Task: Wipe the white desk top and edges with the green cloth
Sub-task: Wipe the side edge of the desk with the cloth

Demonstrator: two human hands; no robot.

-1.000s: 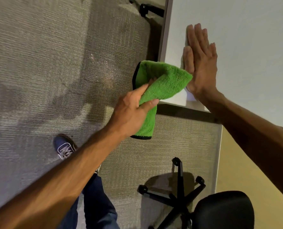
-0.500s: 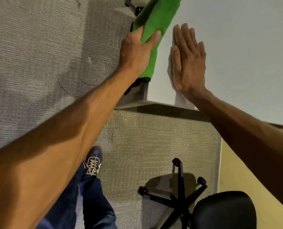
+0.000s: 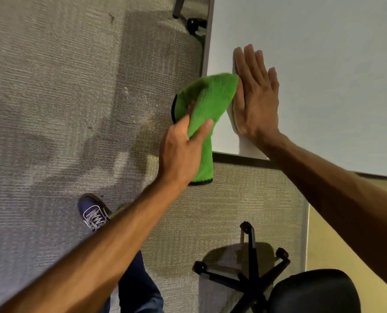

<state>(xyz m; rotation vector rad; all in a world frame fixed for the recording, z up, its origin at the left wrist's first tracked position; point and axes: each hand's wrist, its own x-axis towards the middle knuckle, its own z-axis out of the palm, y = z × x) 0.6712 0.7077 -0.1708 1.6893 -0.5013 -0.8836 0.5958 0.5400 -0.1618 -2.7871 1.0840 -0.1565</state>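
Left hand grips cloth — right hand flat.

Cut off at top and right picture edges: desk. The desk's left edge near its front corner is hidden under the green cloth. On the left hand only the thumb and one finger show, the rest behind the cloth. Cloth tip overlaps the right hand on its thumb side. Below the desk, chair seat is cropped at the bottom and shoe is partly behind the left forearm.

Two hands, one green cloth, one desk, one shoe, one seat.
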